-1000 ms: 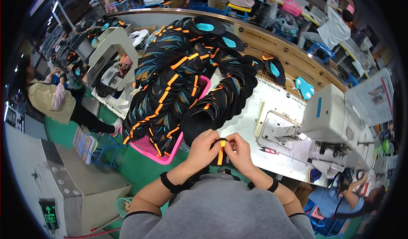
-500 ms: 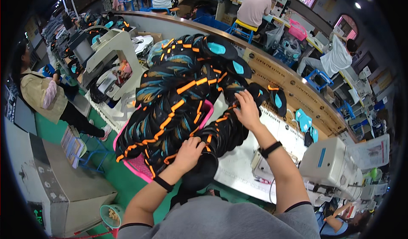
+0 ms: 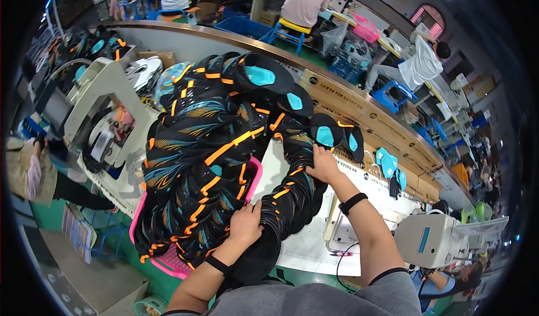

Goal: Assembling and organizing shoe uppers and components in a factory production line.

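A long, tightly nested row of black shoe uppers [image 3: 287, 195] with orange and teal trim curves in front of me. My left hand [image 3: 246, 226] closes on the near end of this row, beside a dark rounded upper [image 3: 255, 257]. Farther along on the right side, my right hand [image 3: 325, 164] grips the row with its fingers over the edge. To the left, a big heap of similar uppers [image 3: 196, 147] fills a pink basket [image 3: 255, 180] and rises above its rim. The undersides of both hands' fingers are hidden.
A white worktable [image 3: 314, 248] lies under the row, with a sewing machine [image 3: 426, 240] at right. Loose teal pieces [image 3: 387, 163] rest by a cardboard-lined partition [image 3: 359, 116]. Another machine [image 3: 92, 108] stands at left, near a person [image 3: 33, 170]. Others sit beyond the partition.
My view has turned, so the surroundings sit farther left. My right hand has shifted along the row toward me, and the row bends more. My left hand keeps its place at the near end.
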A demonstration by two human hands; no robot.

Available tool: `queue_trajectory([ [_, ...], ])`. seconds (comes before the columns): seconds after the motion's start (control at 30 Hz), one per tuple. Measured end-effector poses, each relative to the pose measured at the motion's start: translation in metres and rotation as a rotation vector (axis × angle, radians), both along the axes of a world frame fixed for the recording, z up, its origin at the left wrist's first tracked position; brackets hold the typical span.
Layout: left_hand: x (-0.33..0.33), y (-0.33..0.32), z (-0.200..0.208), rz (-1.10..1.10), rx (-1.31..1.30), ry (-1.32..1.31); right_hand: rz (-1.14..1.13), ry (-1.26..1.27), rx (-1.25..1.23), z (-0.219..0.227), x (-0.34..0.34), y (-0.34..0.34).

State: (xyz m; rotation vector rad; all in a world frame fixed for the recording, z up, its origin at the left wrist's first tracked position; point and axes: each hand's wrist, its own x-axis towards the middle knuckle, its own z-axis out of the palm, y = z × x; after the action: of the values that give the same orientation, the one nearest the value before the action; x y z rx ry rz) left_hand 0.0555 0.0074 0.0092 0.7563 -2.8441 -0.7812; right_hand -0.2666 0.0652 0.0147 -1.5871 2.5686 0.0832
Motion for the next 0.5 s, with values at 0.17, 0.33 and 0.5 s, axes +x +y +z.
queue_trajectory([
  [0.17,-0.011,0.000,-0.001,0.052,0.078,-0.029,-0.138,0.201,-0.125,-0.008,0.036,-0.007],
  [0.33,-0.005,0.010,-0.017,0.177,0.215,0.149,-0.192,0.122,-0.185,-0.006,0.059,0.010],
  [0.5,0.010,0.031,0.024,0.205,0.064,0.460,-0.258,0.017,-0.637,0.073,0.096,0.055],
])
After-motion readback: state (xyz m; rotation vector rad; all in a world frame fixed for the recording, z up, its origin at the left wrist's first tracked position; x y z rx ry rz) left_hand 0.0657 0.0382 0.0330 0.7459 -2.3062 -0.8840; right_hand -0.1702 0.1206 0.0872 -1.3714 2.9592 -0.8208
